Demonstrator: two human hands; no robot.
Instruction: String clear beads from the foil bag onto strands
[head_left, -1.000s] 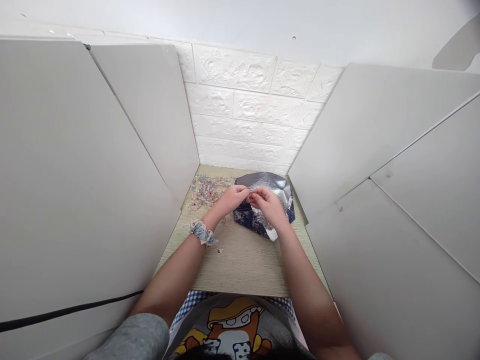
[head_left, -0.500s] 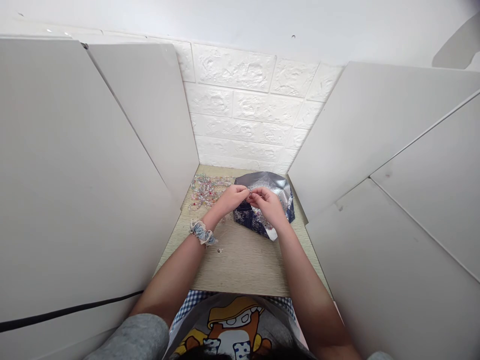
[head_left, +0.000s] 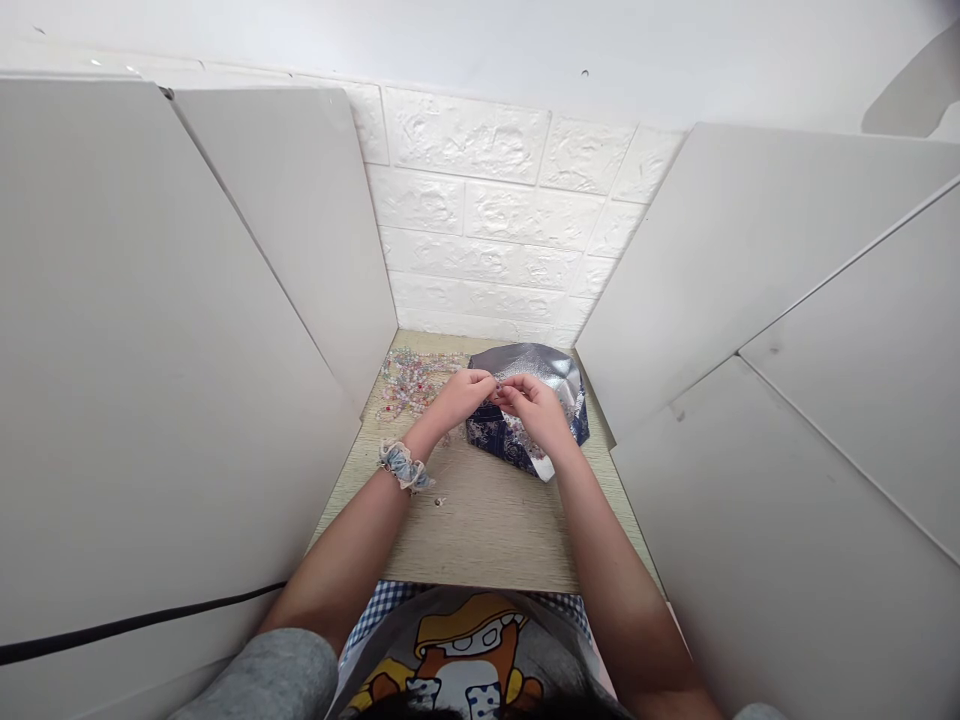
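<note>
My left hand [head_left: 463, 396] and my right hand [head_left: 536, 410] meet fingertip to fingertip above an open silver and dark blue foil bag [head_left: 559, 380]. Both hands are pinched shut on something tiny between them, too small to name. The bag lies on the wooden table [head_left: 480, 520] with several small beads showing at its mouth. A pile of pale coloured beads [head_left: 412, 380] lies to the left of my left hand. A blue scrunchie [head_left: 405, 466] is on my left wrist.
White panels [head_left: 187, 330] wall in the table on the left and right, and a white brick-pattern wall [head_left: 487, 230] closes the back. A few loose beads [head_left: 438, 500] lie near my left wrist. A black cable [head_left: 135, 622] runs along the lower left.
</note>
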